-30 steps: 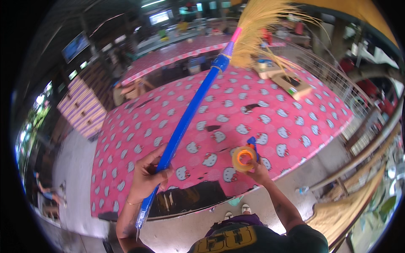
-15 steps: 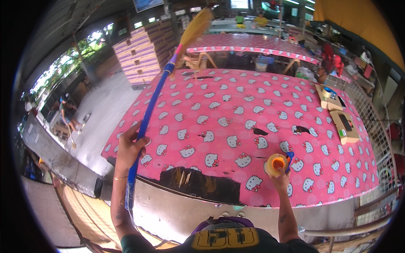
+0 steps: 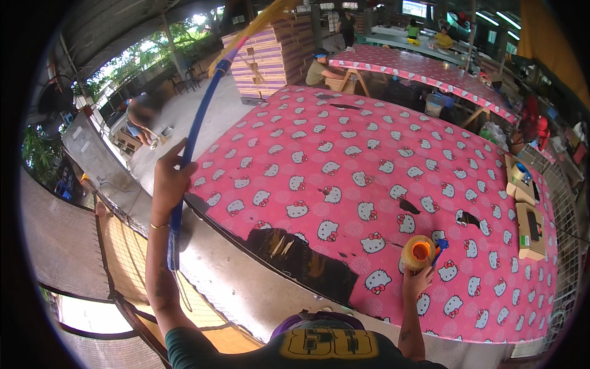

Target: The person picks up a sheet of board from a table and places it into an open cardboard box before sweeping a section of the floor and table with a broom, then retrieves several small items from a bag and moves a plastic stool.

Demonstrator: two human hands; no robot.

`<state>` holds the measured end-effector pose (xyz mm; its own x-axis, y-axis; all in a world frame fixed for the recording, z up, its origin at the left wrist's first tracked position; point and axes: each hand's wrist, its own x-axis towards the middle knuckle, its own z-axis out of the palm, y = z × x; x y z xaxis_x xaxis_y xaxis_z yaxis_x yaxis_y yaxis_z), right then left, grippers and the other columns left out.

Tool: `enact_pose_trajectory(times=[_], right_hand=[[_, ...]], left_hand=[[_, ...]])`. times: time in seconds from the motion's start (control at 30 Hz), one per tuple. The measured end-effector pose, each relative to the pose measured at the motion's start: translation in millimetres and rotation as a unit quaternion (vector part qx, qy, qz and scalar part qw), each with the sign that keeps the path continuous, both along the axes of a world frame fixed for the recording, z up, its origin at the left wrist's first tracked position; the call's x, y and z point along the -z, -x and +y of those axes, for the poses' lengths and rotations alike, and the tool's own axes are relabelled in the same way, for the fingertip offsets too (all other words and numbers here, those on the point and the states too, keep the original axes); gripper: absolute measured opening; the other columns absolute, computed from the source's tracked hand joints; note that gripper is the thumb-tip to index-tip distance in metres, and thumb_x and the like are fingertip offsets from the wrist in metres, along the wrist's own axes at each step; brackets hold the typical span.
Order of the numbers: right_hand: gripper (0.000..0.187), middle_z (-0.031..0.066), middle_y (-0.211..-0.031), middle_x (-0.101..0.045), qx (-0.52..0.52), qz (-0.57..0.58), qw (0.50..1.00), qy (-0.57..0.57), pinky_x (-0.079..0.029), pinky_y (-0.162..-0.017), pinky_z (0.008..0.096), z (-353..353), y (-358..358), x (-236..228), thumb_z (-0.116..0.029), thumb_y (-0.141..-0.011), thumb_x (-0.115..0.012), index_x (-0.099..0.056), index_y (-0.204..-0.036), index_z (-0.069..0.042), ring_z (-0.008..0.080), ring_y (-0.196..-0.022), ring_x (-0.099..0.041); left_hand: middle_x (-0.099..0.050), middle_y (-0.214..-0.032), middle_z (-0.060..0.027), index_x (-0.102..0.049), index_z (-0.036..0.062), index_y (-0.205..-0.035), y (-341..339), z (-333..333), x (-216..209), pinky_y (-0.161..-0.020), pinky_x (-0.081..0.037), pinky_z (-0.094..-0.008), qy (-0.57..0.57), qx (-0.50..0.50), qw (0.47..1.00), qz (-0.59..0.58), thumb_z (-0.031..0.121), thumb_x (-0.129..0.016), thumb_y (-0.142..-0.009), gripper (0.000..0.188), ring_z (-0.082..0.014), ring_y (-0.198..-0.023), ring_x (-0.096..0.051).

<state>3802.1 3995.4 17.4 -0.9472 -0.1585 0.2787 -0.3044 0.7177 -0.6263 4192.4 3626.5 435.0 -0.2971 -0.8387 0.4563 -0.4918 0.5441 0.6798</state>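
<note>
**Insp. rpt: both grips occupied**

My L hand (image 3: 170, 178) was closed round the blue handle of a broom (image 3: 200, 120), bristle end up, left of the tbl. My R hand (image 3: 419, 281) gripped a tape roll (image 3: 408, 253) w/ orange core, above the pink tablecloth (image 3: 344, 203); contact w/ cloth: couldn't tell. Dark torn patch (image 3: 307, 255) noted at near edge.

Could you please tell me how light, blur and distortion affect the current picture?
Head view: the lens bows the pink-covered table; head view: glare whitens the floor along its near left side; head view: a smudge blurs the person at left; head view: the tape roll reads clearly.
</note>
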Motion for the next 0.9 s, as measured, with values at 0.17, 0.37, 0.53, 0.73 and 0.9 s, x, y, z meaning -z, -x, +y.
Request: enact_pose_trajectory(times=[0.17,0.37,0.53,0.73,0.9], right_hand=[[0.086,0.0221,-0.153,-0.028,-0.014,0.049,0.999,0.01,-0.031,-0.103,0.0595,-3,-4,-7,-0.034,-0.075,-0.079,-0.032,-0.146,-0.021,0.041,-0.138,-0.033],[0.084,0.0236,-0.152,-0.027,-0.023,0.006,1.0,0.003,-0.028,-0.106,0.0578,-1,-5,-15,-0.031,-0.076,-0.077,-0.032,-0.146,-0.019,0.0395,-0.14,-0.03],[0.084,0.0224,-0.152,-0.027,-0.033,0.019,0.999,0.015,-0.028,-0.105,0.0568,0,-6,-16,-0.032,-0.076,-0.077,-0.033,-0.146,-0.02,0.0393,-0.139,-0.031],[0.083,0.02,-0.151,-0.03,-0.027,0.021,0.999,0.011,-0.03,-0.104,0.0581,1,-5,-17,-0.031,-0.075,-0.077,-0.034,-0.145,-0.02,0.0393,-0.138,-0.033],[0.083,0.0198,-0.152,-0.028,-0.026,0.011,1.0,-0.001,-0.029,-0.104,0.0562,-1,-6,-17,-0.035,-0.076,-0.077,-0.035,-0.145,-0.02,0.0371,-0.138,-0.032]], left_hand=[[-0.06,-0.072,-0.0047,-0.054,0.0009,-0.136,-7,6,-16,-0.043,-0.042,-0.0254,0.031,-0.047,0.998,-0.019,0.001,-0.063,-0.079,0.058,-0.0079,-0.047,-0.053],[-0.06,-0.073,-0.004,-0.054,0.0025,-0.136,-6,7,-27,-0.042,-0.041,-0.0245,0.059,-0.057,0.995,-0.057,0.001,-0.063,-0.08,0.057,-0.0066,-0.046,-0.051],[-0.058,-0.075,-0.0029,-0.051,0.0015,-0.139,-4,8,-39,-0.039,-0.037,-0.0232,0.063,-0.029,0.995,-0.066,0.001,-0.063,-0.081,0.059,-0.0046,-0.044,-0.048],[-0.06,-0.076,-0.004,-0.052,0.0016,-0.137,10,13,-51,-0.041,-0.038,-0.0243,0.048,-0.005,0.996,-0.071,0.001,-0.064,-0.08,0.059,-0.0067,-0.046,-0.05],[-0.061,-0.078,-0.0058,-0.052,0.0025,-0.138,16,12,-51,-0.041,-0.039,-0.0243,0.029,0.006,0.997,-0.075,0.001,-0.065,-0.08,0.059,-0.0072,-0.046,-0.051]])
